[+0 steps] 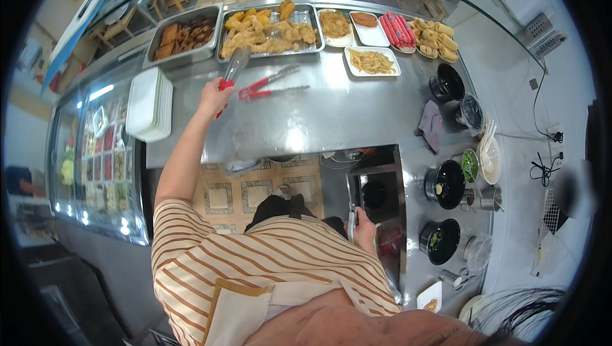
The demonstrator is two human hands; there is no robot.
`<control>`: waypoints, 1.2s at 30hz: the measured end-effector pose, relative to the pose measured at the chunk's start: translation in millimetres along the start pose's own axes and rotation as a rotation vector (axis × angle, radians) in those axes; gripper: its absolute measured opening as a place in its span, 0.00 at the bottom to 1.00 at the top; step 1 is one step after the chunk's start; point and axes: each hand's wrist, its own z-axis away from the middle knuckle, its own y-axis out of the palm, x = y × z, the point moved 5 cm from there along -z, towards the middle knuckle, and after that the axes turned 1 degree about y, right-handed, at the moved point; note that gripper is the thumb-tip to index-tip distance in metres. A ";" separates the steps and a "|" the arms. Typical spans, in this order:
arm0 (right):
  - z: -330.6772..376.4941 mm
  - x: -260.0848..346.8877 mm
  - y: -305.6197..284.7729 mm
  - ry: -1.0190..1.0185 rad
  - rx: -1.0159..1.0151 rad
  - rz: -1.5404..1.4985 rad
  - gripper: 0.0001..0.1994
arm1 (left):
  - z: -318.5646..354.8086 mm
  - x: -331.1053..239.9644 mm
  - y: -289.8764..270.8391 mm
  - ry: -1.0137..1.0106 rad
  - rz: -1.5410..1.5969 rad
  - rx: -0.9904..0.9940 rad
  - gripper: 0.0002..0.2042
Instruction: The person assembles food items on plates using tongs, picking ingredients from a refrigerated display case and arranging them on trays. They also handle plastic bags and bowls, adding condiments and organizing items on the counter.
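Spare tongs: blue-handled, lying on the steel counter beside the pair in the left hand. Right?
Wrong on colour only: in the head view, the spare tongs have red handles, not blue. They do lie on the steel counter, beside the pair of tongs in the left hand.

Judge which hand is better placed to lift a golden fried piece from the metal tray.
Probably the left hand: it holds red-handled tongs whose tips appear at the near edge of the metal tray, close to the golden fried pieces. The right hand is low beside the body, farther away.
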 end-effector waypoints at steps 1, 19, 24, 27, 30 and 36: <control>-8.5 23.0 0.5 -0.062 -0.017 -0.019 0.21 | -20.7 -4.8 -2.8 0.067 -0.158 -0.029 0.14; -50.3 72.2 48.4 0.091 0.037 0.133 0.17 | -99.7 -79.9 62.9 0.417 -0.774 0.301 0.18; -49.5 77.4 40.5 0.089 -0.007 0.121 0.18 | -108.9 -78.0 76.7 0.382 -0.800 0.251 0.16; -47.6 72.9 43.0 0.100 0.020 0.135 0.18 | -113.5 -75.5 66.6 0.404 -0.730 0.235 0.13; -43.2 61.9 45.2 0.164 -0.001 0.086 0.19 | -121.7 -75.6 53.2 0.515 -0.523 0.197 0.07; -28.1 64.6 12.2 0.205 -0.144 -0.044 0.22 | -80.1 -101.4 75.4 0.036 0.297 0.668 0.07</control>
